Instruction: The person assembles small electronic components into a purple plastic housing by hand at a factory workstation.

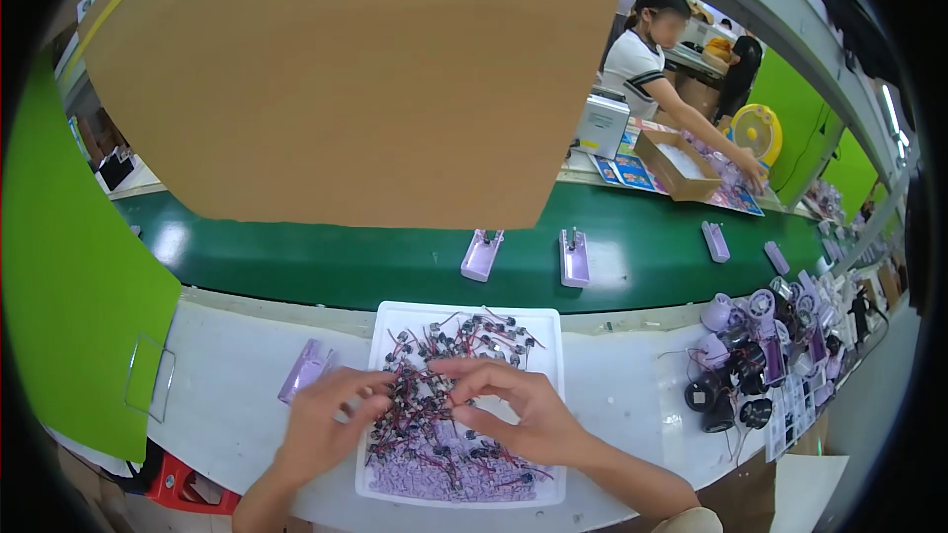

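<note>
A white tray (561, 375) on the work surface holds a heap of small dark components (425, 390) with red and black wires. Small lilac plastic pieces (420, 474) fill its near part. My left hand (336, 415) is over the tray's left edge, thumb and fingers curved and apart. From the right, my right hand (523, 415) reaches over the heap with its index finger stretched left and its thumb apart. Red wires show by its fingertips; whether it touches them I cannot tell. Beside my left hand lies a lilac housing (308, 370).
Beyond the tray runs a green conveyor belt (375, 262) carrying lilac housings (575, 259). A large brown cardboard sheet (355, 89) hangs over it. Lilac and black fan parts (741, 365) pile up at right. Across the belt a person (642, 64) reaches past an open carton (679, 166).
</note>
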The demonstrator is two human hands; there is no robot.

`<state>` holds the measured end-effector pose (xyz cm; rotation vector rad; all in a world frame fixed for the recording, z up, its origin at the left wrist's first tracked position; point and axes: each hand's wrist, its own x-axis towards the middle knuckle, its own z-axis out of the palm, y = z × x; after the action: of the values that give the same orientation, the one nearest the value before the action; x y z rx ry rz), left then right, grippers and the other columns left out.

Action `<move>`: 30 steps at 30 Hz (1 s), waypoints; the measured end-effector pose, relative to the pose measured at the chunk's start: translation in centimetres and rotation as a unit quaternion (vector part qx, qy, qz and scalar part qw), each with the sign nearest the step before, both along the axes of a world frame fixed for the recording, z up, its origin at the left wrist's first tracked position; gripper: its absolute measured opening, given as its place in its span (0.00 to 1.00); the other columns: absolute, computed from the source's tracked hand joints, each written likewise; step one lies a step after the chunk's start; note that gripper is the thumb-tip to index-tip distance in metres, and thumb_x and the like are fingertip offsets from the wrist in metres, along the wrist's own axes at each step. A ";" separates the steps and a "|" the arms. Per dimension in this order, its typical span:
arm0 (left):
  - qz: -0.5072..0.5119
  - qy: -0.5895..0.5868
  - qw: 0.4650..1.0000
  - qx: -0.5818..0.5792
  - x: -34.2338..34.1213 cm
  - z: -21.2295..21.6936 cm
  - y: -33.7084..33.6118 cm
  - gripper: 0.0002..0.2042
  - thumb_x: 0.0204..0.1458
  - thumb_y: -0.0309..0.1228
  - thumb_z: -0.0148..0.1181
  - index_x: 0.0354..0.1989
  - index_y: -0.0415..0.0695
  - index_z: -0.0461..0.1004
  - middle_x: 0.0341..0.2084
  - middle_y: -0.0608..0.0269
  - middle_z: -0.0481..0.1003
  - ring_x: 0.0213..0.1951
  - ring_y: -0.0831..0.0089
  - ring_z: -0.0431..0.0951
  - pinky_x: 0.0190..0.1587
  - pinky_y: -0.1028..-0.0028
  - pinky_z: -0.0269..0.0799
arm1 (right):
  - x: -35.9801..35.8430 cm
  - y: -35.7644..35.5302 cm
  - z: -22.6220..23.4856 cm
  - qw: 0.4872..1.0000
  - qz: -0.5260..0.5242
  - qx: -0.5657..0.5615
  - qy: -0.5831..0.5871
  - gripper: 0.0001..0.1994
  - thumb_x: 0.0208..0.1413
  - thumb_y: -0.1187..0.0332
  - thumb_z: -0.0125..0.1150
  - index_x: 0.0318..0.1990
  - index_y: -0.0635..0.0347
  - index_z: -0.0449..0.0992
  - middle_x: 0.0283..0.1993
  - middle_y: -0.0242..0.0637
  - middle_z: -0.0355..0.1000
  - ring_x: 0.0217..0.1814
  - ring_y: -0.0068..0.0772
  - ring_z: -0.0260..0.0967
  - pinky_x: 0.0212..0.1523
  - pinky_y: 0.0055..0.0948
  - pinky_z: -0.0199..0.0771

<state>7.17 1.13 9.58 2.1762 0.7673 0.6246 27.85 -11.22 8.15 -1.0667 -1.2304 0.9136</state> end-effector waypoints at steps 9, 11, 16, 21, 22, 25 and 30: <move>-0.180 -0.203 0.915 -0.298 0.9 -2.7 -0.4 0.10 0.58 0.22 0.59 0.46 0.35 0.73 0.27 0.58 0.77 0.24 0.76 0.78 0.21 0.81 0.70 | -2.8 0.9 0.8 0.985 0.045 -0.019 0.163 0.07 0.59 0.76 0.61 0.44 0.64 0.75 0.52 0.39 0.65 0.52 0.26 0.67 0.49 0.28 0.71; -0.176 -0.199 0.898 -0.350 0.4 -2.9 -0.5 0.09 0.58 0.23 0.59 0.46 0.34 0.73 0.25 0.59 0.76 0.23 0.77 0.77 0.20 0.81 0.68 | -3.0 0.9 0.7 0.991 0.042 0.002 0.128 0.09 0.58 0.76 0.61 0.46 0.64 0.75 0.52 0.38 0.65 0.50 0.26 0.68 0.47 0.27 0.71; -0.283 -0.154 0.744 -0.586 -0.6 -3.9 1.5 0.12 0.61 0.29 0.55 0.44 0.31 0.73 0.22 0.59 0.74 0.17 0.80 0.69 0.16 0.82 0.57 | -1.7 0.3 1.4 0.994 0.089 0.050 -0.040 0.13 0.54 0.78 0.64 0.47 0.57 0.80 0.46 0.35 0.69 0.42 0.26 0.69 0.41 0.26 0.71; -0.308 -0.096 0.667 -0.671 -1.4 -4.6 1.7 0.14 0.59 0.31 0.58 0.45 0.31 0.73 0.25 0.60 0.75 0.18 0.84 0.67 0.16 0.85 0.55 | -2.0 1.1 1.0 0.952 0.030 0.205 -0.225 0.15 0.46 0.76 0.70 0.43 0.52 0.84 0.39 0.34 0.76 0.34 0.32 0.71 0.34 0.30 0.75; -0.288 -0.079 0.683 -0.666 -1.6 -4.3 1.7 0.14 0.60 0.32 0.57 0.46 0.31 0.73 0.25 0.60 0.75 0.18 0.84 0.67 0.16 0.85 0.56 | -2.2 1.5 1.5 0.942 0.023 0.223 -0.249 0.14 0.46 0.76 0.70 0.42 0.52 0.84 0.38 0.34 0.76 0.32 0.32 0.72 0.32 0.29 0.75; -0.292 -0.064 0.681 -0.668 -1.6 -2.9 2.2 0.14 0.61 0.34 0.56 0.47 0.35 0.72 0.25 0.63 0.75 0.19 0.85 0.68 0.16 0.85 0.57 | -2.6 1.9 2.1 0.914 -0.001 0.249 -0.322 0.14 0.42 0.77 0.68 0.39 0.56 0.82 0.37 0.33 0.75 0.32 0.33 0.72 0.29 0.29 0.76; -0.094 0.004 0.986 -0.136 -1.7 -0.5 4.6 0.12 0.59 0.37 0.57 0.42 0.40 0.75 0.33 0.62 0.77 0.36 0.68 0.77 0.39 0.69 0.73 | -2.4 2.6 4.1 0.921 -0.052 0.127 -0.366 0.11 0.39 0.80 0.69 0.33 0.58 0.82 0.33 0.38 0.78 0.28 0.30 0.73 0.29 0.26 0.77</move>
<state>5.49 5.72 9.09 1.9711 0.6035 0.3912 25.49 -8.62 12.22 -1.2914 -1.8225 0.2397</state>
